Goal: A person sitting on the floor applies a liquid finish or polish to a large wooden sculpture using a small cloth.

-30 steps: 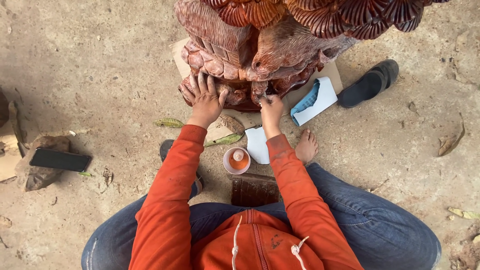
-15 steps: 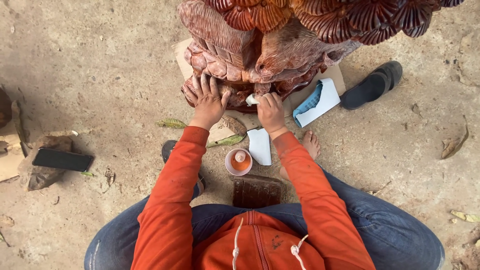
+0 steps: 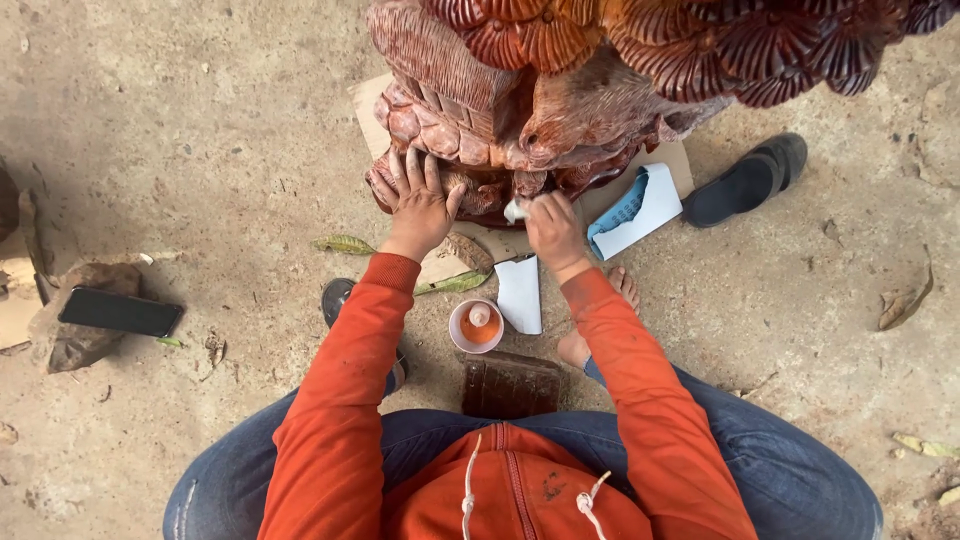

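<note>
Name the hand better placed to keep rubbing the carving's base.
Right. The right hand pinches a small white pad against the wooden carving; the left hand lies flat, bracing it.

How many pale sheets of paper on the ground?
2. One sheet lies beside the small cup, below the right hand; another, with blue on it, lies right of that hand. The carving may hide more.

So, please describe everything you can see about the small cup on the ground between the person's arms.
The small cup is round with a pale rim and stands upright on the dirt floor, seen from above. It holds an orange liquid or paste with a small pale piece in the middle. A white folded sheet lies just to its right, a dark brown block below it. Neither hand touches it.
</note>
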